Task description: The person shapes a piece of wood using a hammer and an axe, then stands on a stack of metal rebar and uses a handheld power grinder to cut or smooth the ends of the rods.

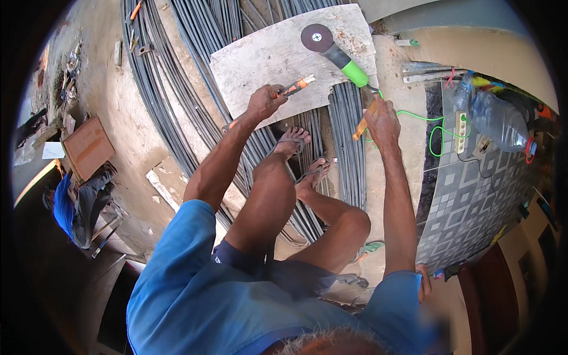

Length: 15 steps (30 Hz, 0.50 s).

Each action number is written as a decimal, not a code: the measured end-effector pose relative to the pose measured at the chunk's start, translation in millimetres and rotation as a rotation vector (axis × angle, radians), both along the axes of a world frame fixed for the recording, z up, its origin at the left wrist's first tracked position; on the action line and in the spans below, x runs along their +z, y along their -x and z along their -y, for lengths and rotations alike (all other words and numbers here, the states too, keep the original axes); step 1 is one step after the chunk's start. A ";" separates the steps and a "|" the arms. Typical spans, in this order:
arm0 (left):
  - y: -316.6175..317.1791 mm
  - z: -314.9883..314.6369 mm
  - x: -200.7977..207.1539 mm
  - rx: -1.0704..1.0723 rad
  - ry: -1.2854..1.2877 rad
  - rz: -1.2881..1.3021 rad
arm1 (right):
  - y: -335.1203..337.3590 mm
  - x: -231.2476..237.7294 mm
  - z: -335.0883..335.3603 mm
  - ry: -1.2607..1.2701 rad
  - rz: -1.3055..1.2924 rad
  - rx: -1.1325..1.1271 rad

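Note:
My left hand [267, 103] is closed round a long orange-and-black tool [294, 86] with a pale metal tip; its exact kind I cannot make out. An orange part of it shows behind my wrist. The tip hangs over a worn whitish board [260, 53]. My right hand [383, 121] grips a tool with an orange-brown, wood-like handle [360, 128], its working end hidden. Beyond that hand an angle grinder [356, 73], green and black with a dark disc, lies across the board. Its green cord [414, 115] trails off to the right.
Bundles of grey metal rods [349, 148] run under the board and past my feet. To the right, a power strip [461, 131] and a large clear plastic bottle [500, 121] lie on patterned tiles [467, 195]. Left stands a reddish-brown box [89, 147]. A person's fingers [423, 283] show near my right sleeve.

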<state>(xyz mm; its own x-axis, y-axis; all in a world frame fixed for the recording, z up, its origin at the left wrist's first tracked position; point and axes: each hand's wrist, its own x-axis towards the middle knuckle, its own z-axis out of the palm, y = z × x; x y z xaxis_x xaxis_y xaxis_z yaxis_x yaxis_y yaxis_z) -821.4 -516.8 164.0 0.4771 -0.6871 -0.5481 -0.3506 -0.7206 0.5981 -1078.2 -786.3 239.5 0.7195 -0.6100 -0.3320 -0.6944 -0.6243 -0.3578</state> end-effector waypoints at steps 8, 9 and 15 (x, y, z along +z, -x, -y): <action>-8.1 42.5 -124.5 -0.194 0.202 0.051 | -118.8 -185.3 19.3 0.254 0.088 0.194; -9.5 45.1 -132.8 -0.216 0.251 0.075 | -122.2 -197.3 20.1 0.275 0.082 0.209; -9.7 57.1 -119.6 -0.231 0.097 0.000 | -125.9 -222.4 31.0 0.235 0.118 0.210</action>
<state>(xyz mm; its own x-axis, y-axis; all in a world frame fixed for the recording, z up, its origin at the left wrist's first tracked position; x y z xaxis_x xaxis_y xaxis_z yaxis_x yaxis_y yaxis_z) -811.7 -573.9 44.4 0.3012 -0.8271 -0.4744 -0.4996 -0.5607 0.6603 -952.3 -817.2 17.1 0.8628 -0.4941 -0.1068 -0.5040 -0.8246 -0.2569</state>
